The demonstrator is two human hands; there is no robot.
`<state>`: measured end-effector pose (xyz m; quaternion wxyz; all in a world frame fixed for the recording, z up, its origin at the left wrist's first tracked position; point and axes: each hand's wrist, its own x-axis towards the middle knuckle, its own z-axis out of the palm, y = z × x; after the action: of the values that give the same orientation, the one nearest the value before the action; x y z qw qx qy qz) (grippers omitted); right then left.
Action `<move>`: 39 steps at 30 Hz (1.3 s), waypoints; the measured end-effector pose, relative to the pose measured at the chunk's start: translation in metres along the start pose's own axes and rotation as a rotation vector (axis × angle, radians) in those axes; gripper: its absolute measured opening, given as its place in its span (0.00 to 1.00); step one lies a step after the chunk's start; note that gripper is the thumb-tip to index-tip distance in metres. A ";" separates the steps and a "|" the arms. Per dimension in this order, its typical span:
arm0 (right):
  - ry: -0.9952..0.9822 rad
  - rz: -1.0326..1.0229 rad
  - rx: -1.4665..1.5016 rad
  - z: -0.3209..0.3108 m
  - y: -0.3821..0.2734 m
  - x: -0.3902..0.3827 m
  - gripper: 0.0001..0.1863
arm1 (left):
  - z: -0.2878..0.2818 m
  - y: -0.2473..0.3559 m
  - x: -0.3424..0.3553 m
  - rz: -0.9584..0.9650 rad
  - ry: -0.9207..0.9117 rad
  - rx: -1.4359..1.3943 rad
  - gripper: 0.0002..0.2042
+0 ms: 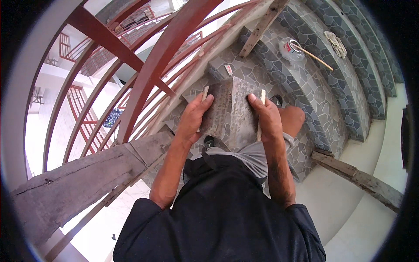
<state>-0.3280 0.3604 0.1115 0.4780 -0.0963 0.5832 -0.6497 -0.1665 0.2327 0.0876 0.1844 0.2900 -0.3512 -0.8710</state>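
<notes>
Between my two hands is a grey, stained, folded sheet (pixel 219 107), creased down the middle so that two faces meet at a ridge. A pale strip, which looks like wood, runs along each side edge. My left hand (pixel 195 114) is closed on the left edge, its thumb on the front face. At the right edge my right hand (pixel 269 117) grips the same way. Fingers behind the sheet are mostly hidden. The sheet is held over the stone-patterned steps, in front of my lap.
Curved stone-patterned stairs (pixel 321 89) rise at the right, with a clear plastic container (pixel 291 49), a thin stick (pixel 315 57) and a crumpled pale cloth or glove (pixel 335 44). A small red-and-white packet (pixel 228 70) lies ahead. Red railings (pixel 150 72) and a wooden plank (pixel 87 174) stand left.
</notes>
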 end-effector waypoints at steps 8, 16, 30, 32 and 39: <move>-0.059 0.006 0.017 0.002 0.001 0.011 0.19 | 0.005 -0.004 0.007 -0.037 -0.112 -0.076 0.20; -0.321 0.284 -0.316 -0.025 0.025 -0.008 0.19 | -0.017 0.027 0.011 0.080 0.075 0.104 0.22; -0.221 -1.001 -1.385 0.019 0.002 -0.054 0.34 | -0.032 0.037 0.008 0.615 0.307 0.762 0.19; -0.249 -0.999 -1.422 0.021 0.010 -0.049 0.36 | -0.023 0.041 0.002 0.667 0.357 0.868 0.17; -0.266 -1.022 -1.453 0.022 0.025 -0.024 0.36 | -0.012 0.042 -0.014 0.625 0.417 0.969 0.15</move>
<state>-0.2879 0.3668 0.1077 0.0155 -0.6973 0.6762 -0.2371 -0.1430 0.2054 0.1156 0.3432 0.3884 -0.7321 -0.4420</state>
